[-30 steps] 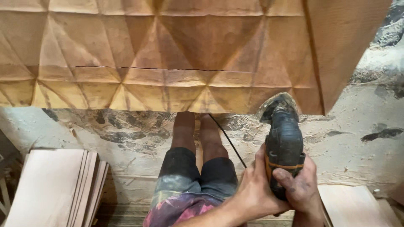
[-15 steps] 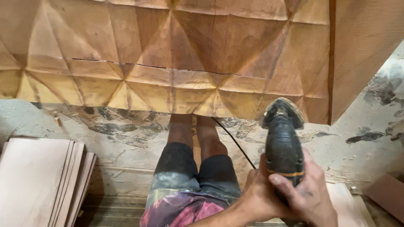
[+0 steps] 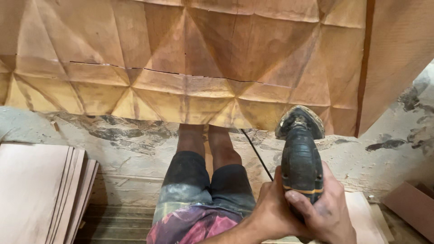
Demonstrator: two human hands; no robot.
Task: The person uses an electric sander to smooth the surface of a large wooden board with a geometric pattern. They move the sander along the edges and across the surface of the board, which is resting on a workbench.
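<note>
Black handheld power sander (image 3: 300, 156) with orange band, lower right of view, clasped by both hands: left hand (image 3: 271, 208) wrapped round its left flank, right hand (image 3: 327, 212) closed over the rear. Butt end hidden under fingers. Long axis near vertical in view, dusty pad end pointing up, against lower edge of faceted carved wooden panel (image 3: 181, 68). Thin black cord (image 3: 257, 154), partly hidden behind left hand. Panel's upper part cut off.
</note>
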